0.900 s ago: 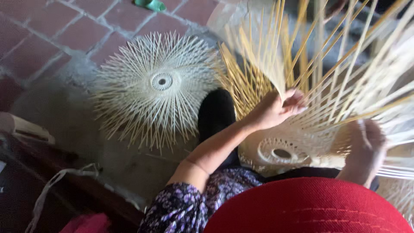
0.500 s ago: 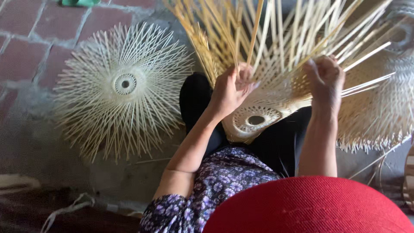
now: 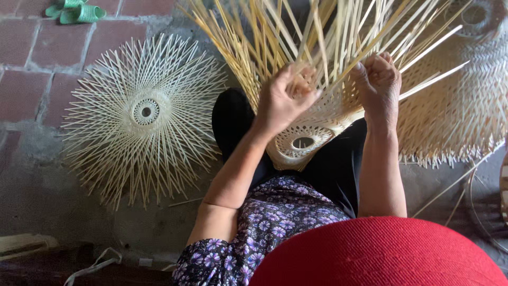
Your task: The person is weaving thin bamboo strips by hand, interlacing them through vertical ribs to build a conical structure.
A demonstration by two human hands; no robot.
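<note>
A half-woven bamboo basket (image 3: pixel 312 132) rests on my lap, its round base hole facing me and long loose yellow strips (image 3: pixel 317 37) fanning upward. My left hand (image 3: pixel 286 98) presses on the woven wall with fingers pinched around strips. To the right, my right hand (image 3: pixel 378 82) is closed on other strips at the weave's edge. Both forearms reach up from the bottom of the view.
A flat woven bamboo starburst disc (image 3: pixel 143 114) lies on the brick floor to the left. A stack of finished woven pieces (image 3: pixel 465 100) sits at the right. Green sandals (image 3: pixel 74 11) lie at the top left. A red hat brim (image 3: pixel 381 254) fills the bottom.
The view has shifted left to right so the disc sits further left. Both hands have risen and drawn closer together on the basket's strips.
</note>
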